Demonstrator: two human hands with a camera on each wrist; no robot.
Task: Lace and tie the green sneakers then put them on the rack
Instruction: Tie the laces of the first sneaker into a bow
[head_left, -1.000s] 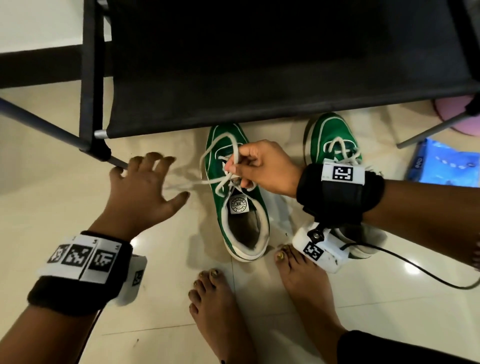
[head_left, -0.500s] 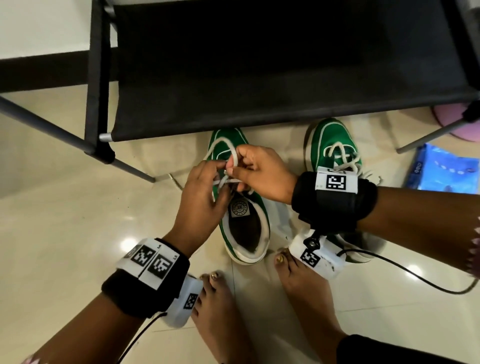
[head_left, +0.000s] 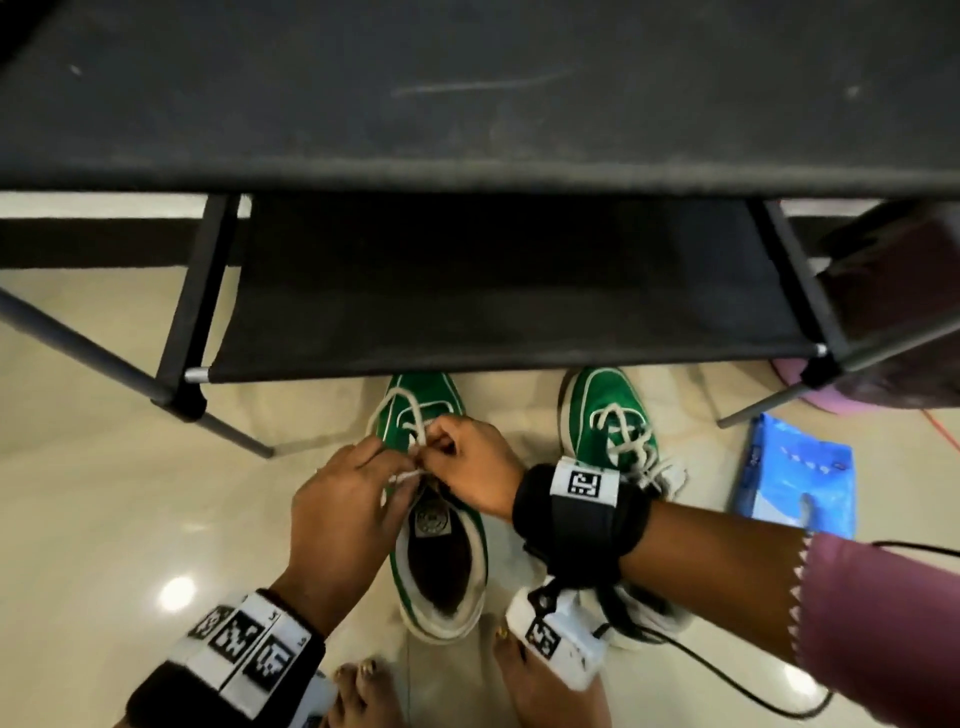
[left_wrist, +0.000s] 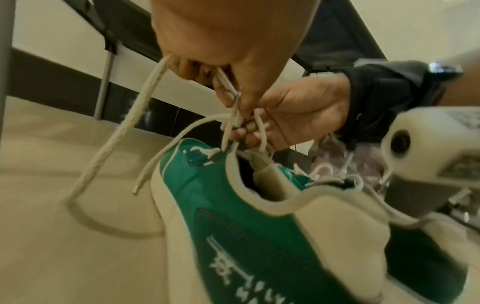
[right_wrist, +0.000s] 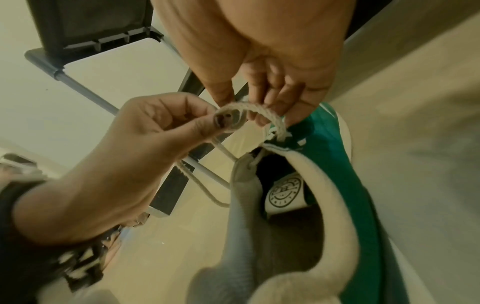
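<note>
Two green sneakers stand on the tiled floor before the black rack (head_left: 467, 358). Over the left sneaker (head_left: 441, 571) both hands meet at its white lace (head_left: 410, 415). My left hand (head_left: 353, 514) pinches a strand of lace (right_wrist: 231, 115) between thumb and forefinger. My right hand (head_left: 467, 467) pinches the lace (left_wrist: 235, 111) just above the top eyelets. A loose lace end (left_wrist: 114, 144) trails down to the floor. The right sneaker (head_left: 613, 421) is laced, and my right forearm covers its heel.
The rack's lower fabric shelf (head_left: 493, 291) lies just beyond the shoe toes, and its upper shelf (head_left: 467, 93) fills the top of the head view. A blue packet (head_left: 800, 478) lies at the right. My bare feet (head_left: 363, 691) stand behind the sneakers. A black cable (head_left: 727, 680) crosses the floor.
My left hand came in from the floor at the left and took hold of the lace beside my right hand. The head view tilted up, showing more of the rack.
</note>
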